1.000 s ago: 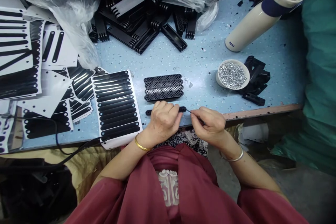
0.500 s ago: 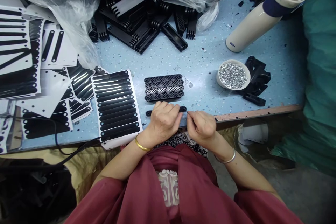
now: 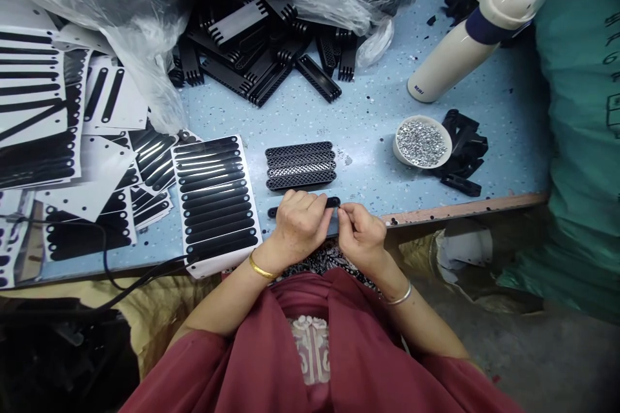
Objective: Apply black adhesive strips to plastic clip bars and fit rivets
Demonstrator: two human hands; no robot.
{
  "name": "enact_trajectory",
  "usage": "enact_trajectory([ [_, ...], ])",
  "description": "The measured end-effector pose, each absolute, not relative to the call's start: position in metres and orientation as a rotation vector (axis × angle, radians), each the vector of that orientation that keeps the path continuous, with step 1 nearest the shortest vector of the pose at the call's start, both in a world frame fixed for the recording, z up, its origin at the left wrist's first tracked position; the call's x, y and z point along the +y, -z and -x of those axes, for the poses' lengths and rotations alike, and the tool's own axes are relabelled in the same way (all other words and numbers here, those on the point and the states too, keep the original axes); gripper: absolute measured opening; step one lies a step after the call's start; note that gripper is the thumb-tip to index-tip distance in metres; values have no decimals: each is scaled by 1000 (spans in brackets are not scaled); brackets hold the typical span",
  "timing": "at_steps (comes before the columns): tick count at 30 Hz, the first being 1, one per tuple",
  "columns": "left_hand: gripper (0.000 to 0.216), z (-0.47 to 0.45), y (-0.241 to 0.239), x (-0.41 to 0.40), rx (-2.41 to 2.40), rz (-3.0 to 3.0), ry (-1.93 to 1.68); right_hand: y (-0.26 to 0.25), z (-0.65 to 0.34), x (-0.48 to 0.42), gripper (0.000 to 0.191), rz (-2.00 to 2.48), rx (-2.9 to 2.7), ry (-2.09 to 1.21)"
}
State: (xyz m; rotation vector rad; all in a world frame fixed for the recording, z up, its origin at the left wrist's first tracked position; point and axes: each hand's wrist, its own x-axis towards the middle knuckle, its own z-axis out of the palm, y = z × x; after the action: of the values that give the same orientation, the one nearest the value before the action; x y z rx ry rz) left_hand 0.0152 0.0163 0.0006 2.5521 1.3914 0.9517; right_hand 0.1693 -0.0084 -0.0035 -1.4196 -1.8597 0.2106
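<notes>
My left hand [image 3: 301, 222] is wrapped around a slim black bar [image 3: 333, 202] with rounded ends, close to the table's front edge. Both ends of the bar stick out past the fingers. At its right end my right hand [image 3: 361, 232] is closed, thumb and forefinger pinched together; what lies between those fingertips is too small to make out. Just behind the hands, several black lattice-patterned bars [image 3: 301, 166] lie side by side. Left of them is a white sheet [image 3: 213, 268] bearing rows of black strips [image 3: 216, 203] with holes at their ends.
A white cup [image 3: 398, 153] full of small metal pieces [image 3: 422, 142] stands right, beside black parts [image 3: 462, 142]. Behind are a bottle [image 3: 460, 51], a heap of black slotted parts [image 3: 261, 45] and plastic film [image 3: 126, 32]. More strip sheets [image 3: 101, 174] and a cable [image 3: 135, 281] lie left.
My right hand has shifted slightly left, closer to the bar's end, and its fingers have changed their pinch. My left hand keeps hold of the bar. The camera view has shifted a little.
</notes>
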Motion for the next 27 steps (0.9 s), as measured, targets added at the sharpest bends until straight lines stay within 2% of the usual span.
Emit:
enact_trajectory([
  [3, 22, -15, 1, 16, 1409, -2526, -955, 3, -170, -10, 12, 1416, -1843, -231],
  [8, 23, -14, 1, 16, 1429, -2538, -892, -3, -191, -17, 14, 1401, -1903, -444],
  [14, 18, -13, -1, 18, 1383, -2572, -907, 17, -246, 14, 22, 1546, -1899, -83],
  [18, 15, -14, 0, 19, 1367, -2577, -975, 23, -269, 36, 30, 1600, -1846, -142],
  [20, 14, -15, 0, 19, 1369, -2578, -983, 17, -270, 36, 27, 1594, -1832, -112],
  [23, 16, -15, -1, 18, 1388, -2578, -937, 0, -257, 28, 12, 1545, -1820, -45],
  [25, 18, -15, -2, 18, 1392, -2582, -904, -10, -241, 23, 8, 1478, -1824, -230],
  [27, 19, -14, -2, 17, 1390, -2583, -892, -16, -223, 21, 10, 1403, -1797, -548],
])
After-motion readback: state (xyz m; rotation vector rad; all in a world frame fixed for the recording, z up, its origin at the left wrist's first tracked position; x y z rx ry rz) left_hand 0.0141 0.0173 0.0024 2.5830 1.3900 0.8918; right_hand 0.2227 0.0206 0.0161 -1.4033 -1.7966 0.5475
